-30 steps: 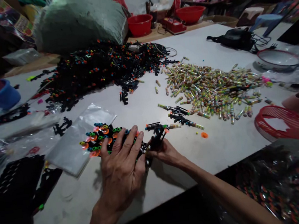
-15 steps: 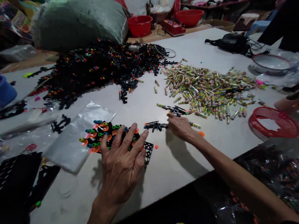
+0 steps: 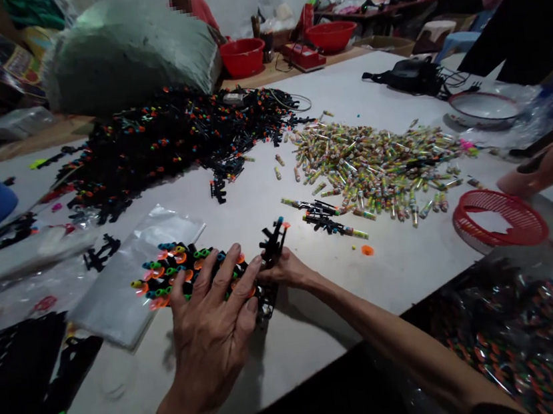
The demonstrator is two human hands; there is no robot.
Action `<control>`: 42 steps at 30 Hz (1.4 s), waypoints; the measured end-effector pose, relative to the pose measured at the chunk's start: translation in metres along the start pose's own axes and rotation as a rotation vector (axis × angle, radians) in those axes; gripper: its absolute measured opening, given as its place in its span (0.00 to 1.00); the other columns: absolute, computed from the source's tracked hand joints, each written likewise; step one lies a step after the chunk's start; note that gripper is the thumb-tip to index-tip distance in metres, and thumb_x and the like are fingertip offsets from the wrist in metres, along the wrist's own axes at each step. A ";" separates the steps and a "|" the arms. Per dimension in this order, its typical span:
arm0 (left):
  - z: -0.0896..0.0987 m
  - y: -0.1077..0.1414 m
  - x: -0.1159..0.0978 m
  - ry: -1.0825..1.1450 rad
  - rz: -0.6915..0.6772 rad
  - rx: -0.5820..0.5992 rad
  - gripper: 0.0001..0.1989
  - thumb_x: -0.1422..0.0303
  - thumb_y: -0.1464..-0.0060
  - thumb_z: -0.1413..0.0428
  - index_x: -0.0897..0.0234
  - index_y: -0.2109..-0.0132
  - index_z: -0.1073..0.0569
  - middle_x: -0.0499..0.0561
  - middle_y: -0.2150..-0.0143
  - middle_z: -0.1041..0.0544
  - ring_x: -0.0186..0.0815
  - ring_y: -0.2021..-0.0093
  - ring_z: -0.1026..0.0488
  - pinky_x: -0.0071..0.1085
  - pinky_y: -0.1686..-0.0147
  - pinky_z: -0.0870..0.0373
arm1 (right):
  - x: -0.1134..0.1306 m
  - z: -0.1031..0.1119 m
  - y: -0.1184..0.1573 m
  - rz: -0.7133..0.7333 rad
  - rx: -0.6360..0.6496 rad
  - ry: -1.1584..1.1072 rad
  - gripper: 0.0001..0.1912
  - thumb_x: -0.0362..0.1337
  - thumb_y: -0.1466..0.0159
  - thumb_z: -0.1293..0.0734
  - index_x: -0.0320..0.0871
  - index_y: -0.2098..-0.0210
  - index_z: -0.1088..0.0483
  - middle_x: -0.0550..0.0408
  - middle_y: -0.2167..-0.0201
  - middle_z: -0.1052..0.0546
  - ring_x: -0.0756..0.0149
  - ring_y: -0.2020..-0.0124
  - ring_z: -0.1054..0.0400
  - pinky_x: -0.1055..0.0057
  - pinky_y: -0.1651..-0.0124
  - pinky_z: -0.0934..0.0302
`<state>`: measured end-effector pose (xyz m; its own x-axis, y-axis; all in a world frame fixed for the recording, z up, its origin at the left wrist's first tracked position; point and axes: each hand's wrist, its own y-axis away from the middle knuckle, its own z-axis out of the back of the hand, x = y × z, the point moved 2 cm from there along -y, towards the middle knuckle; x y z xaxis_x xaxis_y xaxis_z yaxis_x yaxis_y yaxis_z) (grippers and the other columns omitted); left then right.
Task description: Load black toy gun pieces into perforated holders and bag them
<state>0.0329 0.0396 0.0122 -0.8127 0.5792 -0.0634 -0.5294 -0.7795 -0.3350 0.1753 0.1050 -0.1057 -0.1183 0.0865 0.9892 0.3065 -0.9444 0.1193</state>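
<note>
The left hand [image 3: 209, 336] was laid spread and palm down over a cluster of black moulded plastic pieces with neon orange, green and blue tips [image 3: 164, 274]. The cluster appeared to be pinned by it against the white-topped table [image 3: 342, 85], so that it would not slide. A small branched black plastic piece [image 3: 272, 244] was pinched upright in the right hand [image 3: 284, 272], which was kept just beside the left; the hands were close together, but contact between them could not be confirmed. The cluster rested on a flat clear plastic bag [image 3: 117, 307], which may have served as a smooth working surface. A black plastic lattice frame [image 3: 266, 300] was seen below the left hand, partly covered by it. Its link to the cluster could not be made out, and the part of the cluster beneath the palm was hidden. A large heap of similar black pieces [image 3: 172, 139] and a pile of multicoloured wrapped cylinders [image 3: 372, 168] lay separately beyond the hands, as if sorted by kind. Two black pieces fitted with such cylinders [image 3: 323, 218] lay between the right hand and the pile.
</note>
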 end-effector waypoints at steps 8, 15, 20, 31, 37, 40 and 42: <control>-0.003 0.000 0.001 0.022 0.016 -0.033 0.27 0.68 0.43 0.56 0.53 0.37 0.49 0.49 0.36 0.43 0.46 0.36 0.49 0.54 0.42 0.58 | 0.021 -0.020 0.001 0.160 0.110 0.952 0.10 0.34 0.43 0.38 0.41 0.62 0.32 0.51 0.64 0.27 0.63 0.66 0.33 0.72 0.68 0.45; -0.003 0.001 0.002 0.033 0.004 -0.084 0.25 0.67 0.43 0.56 0.53 0.38 0.46 0.48 0.39 0.38 0.46 0.38 0.46 0.53 0.43 0.56 | 0.030 0.092 0.039 -0.259 -0.191 1.199 0.15 0.32 0.43 0.37 0.42 0.56 0.31 0.49 0.56 0.28 0.63 0.57 0.33 0.72 0.61 0.43; -0.004 0.000 0.001 -0.003 0.009 -0.081 0.24 0.66 0.43 0.56 0.55 0.39 0.44 0.48 0.39 0.38 0.46 0.38 0.46 0.52 0.43 0.56 | 0.030 0.165 0.060 -0.356 -0.242 1.257 0.04 0.28 0.49 0.35 0.36 0.73 0.30 0.41 0.69 0.26 0.54 0.62 0.32 0.68 0.66 0.43; 0.001 -0.001 -0.002 -0.012 0.021 -0.042 0.24 0.67 0.43 0.56 0.54 0.39 0.44 0.48 0.38 0.39 0.45 0.37 0.47 0.52 0.42 0.55 | -0.006 0.005 0.053 -0.159 -0.071 -0.257 0.11 0.36 0.54 0.31 0.43 0.74 0.38 0.61 0.80 0.32 0.70 0.78 0.36 0.70 0.73 0.38; 0.001 -0.002 -0.003 0.027 0.029 -0.046 0.23 0.66 0.42 0.56 0.54 0.39 0.43 0.47 0.38 0.40 0.45 0.37 0.47 0.53 0.42 0.57 | -0.002 -0.011 0.044 0.047 -0.009 0.405 0.04 0.34 0.46 0.35 0.42 0.71 0.35 0.56 0.74 0.29 0.66 0.71 0.34 0.72 0.68 0.41; 0.001 -0.003 -0.001 0.027 0.027 -0.054 0.23 0.64 0.42 0.56 0.55 0.39 0.42 0.48 0.38 0.39 0.46 0.37 0.47 0.53 0.42 0.57 | 0.013 -0.019 0.045 0.100 0.030 0.755 0.07 0.32 0.43 0.39 0.41 0.65 0.32 0.50 0.67 0.27 0.63 0.67 0.33 0.70 0.66 0.42; 0.000 -0.004 0.001 0.012 0.021 -0.058 0.23 0.62 0.42 0.55 0.56 0.39 0.42 0.48 0.39 0.39 0.47 0.38 0.46 0.53 0.43 0.56 | 0.021 -0.014 0.041 0.078 0.145 0.868 0.09 0.34 0.43 0.38 0.40 0.63 0.30 0.51 0.67 0.26 0.64 0.68 0.33 0.71 0.67 0.42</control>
<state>0.0341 0.0428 0.0136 -0.8203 0.5659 -0.0822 -0.4968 -0.7765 -0.3876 0.1723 0.0639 -0.0811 -0.7494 -0.3041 0.5881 0.4538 -0.8827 0.1218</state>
